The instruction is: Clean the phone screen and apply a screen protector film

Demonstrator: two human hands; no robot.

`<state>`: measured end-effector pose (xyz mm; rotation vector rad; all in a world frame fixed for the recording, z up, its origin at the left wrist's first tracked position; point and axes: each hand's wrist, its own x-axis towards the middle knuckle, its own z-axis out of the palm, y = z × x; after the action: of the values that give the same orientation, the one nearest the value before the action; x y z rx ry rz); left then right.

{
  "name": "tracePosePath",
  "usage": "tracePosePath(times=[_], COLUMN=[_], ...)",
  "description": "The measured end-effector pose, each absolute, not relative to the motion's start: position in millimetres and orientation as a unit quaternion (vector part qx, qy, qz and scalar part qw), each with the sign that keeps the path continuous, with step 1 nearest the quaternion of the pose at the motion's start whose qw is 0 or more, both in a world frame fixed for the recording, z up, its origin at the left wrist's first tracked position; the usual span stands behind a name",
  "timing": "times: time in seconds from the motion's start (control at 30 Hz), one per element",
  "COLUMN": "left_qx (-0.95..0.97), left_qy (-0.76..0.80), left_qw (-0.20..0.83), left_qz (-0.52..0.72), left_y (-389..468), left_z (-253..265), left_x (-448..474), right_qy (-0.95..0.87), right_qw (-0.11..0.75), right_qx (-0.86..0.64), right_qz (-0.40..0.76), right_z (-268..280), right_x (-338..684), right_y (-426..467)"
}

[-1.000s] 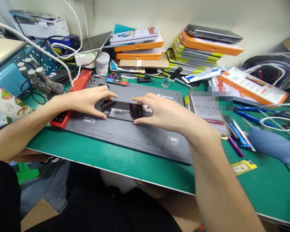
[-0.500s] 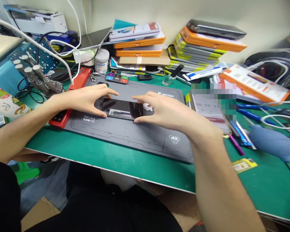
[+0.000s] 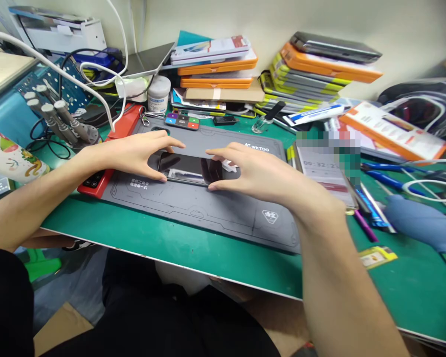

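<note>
A dark, glossy smartphone (image 3: 188, 168) lies screen up on or just above the grey work mat (image 3: 196, 203), its long side across my view. At its left end, my left hand (image 3: 141, 153) has the thumb at the near edge and the fingers at the far edge. My right hand (image 3: 247, 166) grips the right end in the same way, thumb at the near corner. Light reflections show on the screen. A small whitish piece (image 3: 228, 166) is partly visible beneath my right hand. Whether the phone touches the mat, I cannot tell.
Stacked orange boxes (image 3: 219, 66) and yellow-grey cases (image 3: 305, 84) stand at the back. A glass bottle (image 3: 260, 124) is behind the mat. To the right lie a phone with a timer (image 3: 321, 173), blue-handled pliers (image 3: 390, 178) and a blue air blower (image 3: 421, 220). Grey screwdrivers (image 3: 61, 119) stand left.
The whole view has shifted very slightly. Both hands keep the same pose at the ends of the smartphone.
</note>
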<state>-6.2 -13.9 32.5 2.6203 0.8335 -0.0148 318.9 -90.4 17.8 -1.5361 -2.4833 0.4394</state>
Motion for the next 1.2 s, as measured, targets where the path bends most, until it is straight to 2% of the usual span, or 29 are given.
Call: tracePosePath(times=[0.67,1.2], left_qx=[0.934,0.937], left_qy=[0.297,0.295], left_qw=[0.196,0.183], left_qz=[-0.005,-0.015], left_y=[-14,-15], left_z=[33,33], left_x=[-6,-5], right_qy=[-0.857,-0.844], right_qw=[0.078,0.11], right_qx=[-0.503,-0.486], right_qz=[0.077,0.197], right_z=[19,16], right_x=[316,336], right_y=[-96,-81])
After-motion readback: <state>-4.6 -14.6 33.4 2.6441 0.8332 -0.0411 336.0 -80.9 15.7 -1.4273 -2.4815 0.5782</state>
